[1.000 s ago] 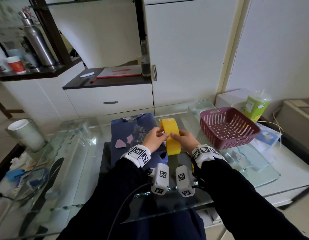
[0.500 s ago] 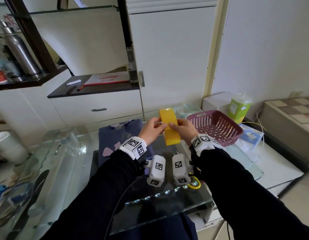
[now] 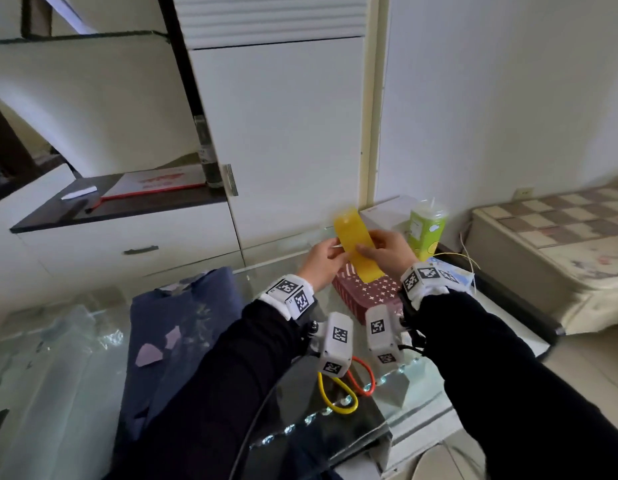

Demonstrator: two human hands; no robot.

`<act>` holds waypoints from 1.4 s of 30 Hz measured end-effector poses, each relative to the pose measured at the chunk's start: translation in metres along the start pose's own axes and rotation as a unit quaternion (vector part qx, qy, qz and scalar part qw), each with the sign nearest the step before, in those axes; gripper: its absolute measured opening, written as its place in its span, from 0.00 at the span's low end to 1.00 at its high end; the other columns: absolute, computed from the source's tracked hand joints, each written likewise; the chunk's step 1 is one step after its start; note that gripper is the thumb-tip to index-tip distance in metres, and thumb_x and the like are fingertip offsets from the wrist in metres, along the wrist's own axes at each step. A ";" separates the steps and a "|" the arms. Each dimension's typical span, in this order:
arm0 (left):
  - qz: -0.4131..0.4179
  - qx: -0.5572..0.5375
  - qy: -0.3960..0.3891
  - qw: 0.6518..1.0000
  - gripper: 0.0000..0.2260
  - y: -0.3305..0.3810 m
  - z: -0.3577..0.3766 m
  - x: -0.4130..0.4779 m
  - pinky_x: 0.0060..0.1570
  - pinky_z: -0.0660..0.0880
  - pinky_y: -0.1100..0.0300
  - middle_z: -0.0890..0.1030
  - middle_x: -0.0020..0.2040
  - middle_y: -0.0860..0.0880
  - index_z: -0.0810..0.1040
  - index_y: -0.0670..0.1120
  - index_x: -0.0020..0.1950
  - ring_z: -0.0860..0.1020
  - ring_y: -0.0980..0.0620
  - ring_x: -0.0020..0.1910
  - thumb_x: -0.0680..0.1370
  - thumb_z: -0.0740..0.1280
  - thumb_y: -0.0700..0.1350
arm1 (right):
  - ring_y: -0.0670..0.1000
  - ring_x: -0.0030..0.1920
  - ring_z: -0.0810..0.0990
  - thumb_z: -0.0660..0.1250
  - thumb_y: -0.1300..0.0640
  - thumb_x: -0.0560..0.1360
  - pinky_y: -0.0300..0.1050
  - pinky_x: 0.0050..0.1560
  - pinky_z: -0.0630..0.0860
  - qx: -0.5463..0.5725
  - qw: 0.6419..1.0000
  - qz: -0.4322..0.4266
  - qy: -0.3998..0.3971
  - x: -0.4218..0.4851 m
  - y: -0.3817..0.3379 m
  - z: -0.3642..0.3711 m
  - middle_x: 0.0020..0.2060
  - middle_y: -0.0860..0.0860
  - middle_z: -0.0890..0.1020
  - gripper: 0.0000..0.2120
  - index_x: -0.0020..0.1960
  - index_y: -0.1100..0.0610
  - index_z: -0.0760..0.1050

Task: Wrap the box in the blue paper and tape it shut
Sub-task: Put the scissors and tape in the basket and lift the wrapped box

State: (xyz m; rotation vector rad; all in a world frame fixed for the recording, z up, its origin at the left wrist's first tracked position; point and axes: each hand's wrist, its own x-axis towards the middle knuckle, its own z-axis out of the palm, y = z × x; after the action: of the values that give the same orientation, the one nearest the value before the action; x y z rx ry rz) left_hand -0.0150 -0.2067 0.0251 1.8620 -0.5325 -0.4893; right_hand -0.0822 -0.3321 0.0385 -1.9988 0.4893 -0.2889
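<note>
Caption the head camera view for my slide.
Left hand and right hand grip a yellow tape roll aloft; the blue wrapping paper lies on the glass table.

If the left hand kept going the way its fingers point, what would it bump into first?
The yellow tape roll, which the left hand grips at its edge. Straight beyond it is the right hand, holding the roll's other side. Depth is unclear from one view.

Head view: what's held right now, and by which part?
The yellow tape roll, held by both hands: the left hand pinches its left rim, and the right hand grips the right rim, thumb on the outer face.
</note>
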 end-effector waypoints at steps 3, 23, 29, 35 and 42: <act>-0.012 0.011 -0.028 0.999 0.17 -0.015 0.006 -0.002 0.64 0.71 0.49 0.76 0.63 0.36 0.70 0.35 0.66 0.75 0.41 0.63 0.77 0.63 0.33 | 0.57 0.60 0.77 0.70 0.60 0.73 0.49 0.62 0.73 -0.047 0.999 0.014 -0.010 -0.001 0.007 0.002 0.61 0.60 0.78 0.24 0.67 0.65 0.71; 0.111 0.442 -0.041 0.889 0.14 -0.015 0.012 -0.009 0.62 0.69 0.50 0.66 0.69 0.49 0.71 0.45 0.65 0.65 0.46 0.67 0.79 0.60 0.42 | 0.56 0.61 0.75 0.67 0.62 0.71 0.51 0.64 0.69 -0.319 0.943 0.084 0.039 0.007 0.027 0.009 0.56 0.54 0.79 0.14 0.57 0.56 0.76; 0.138 0.418 -0.060 0.896 0.19 -0.006 0.010 -0.003 0.66 0.67 0.52 0.65 0.71 0.52 0.69 0.47 0.69 0.64 0.48 0.69 0.78 0.61 0.38 | 0.56 0.61 0.74 0.62 0.64 0.74 0.51 0.64 0.65 -0.345 0.934 0.086 0.039 0.014 0.027 0.003 0.56 0.54 0.79 0.13 0.56 0.56 0.77; 0.107 0.420 -0.069 0.898 0.25 0.000 0.002 0.016 0.70 0.65 0.51 0.57 0.77 0.53 0.62 0.50 0.74 0.61 0.49 0.74 0.78 0.61 0.39 | 0.58 0.64 0.72 0.58 0.64 0.76 0.51 0.64 0.67 -0.331 0.940 0.072 0.029 0.038 0.013 -0.012 0.61 0.57 0.77 0.16 0.62 0.57 0.75; 0.030 0.396 -0.089 0.913 0.17 0.000 -0.002 0.066 0.69 0.65 0.50 0.68 0.70 0.47 0.69 0.48 0.68 0.68 0.47 0.68 0.79 0.62 0.44 | 0.58 0.60 0.73 0.60 0.64 0.75 0.51 0.61 0.69 -0.284 0.948 -0.065 0.124 0.074 -0.002 -0.026 0.57 0.57 0.78 0.12 0.55 0.60 0.78</act>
State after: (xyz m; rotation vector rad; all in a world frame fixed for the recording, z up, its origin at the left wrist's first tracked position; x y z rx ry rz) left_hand 0.0394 -0.2434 0.0206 2.5718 -1.0190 -0.4345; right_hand -0.0269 -0.3857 0.0512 -2.5797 0.6541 -0.5328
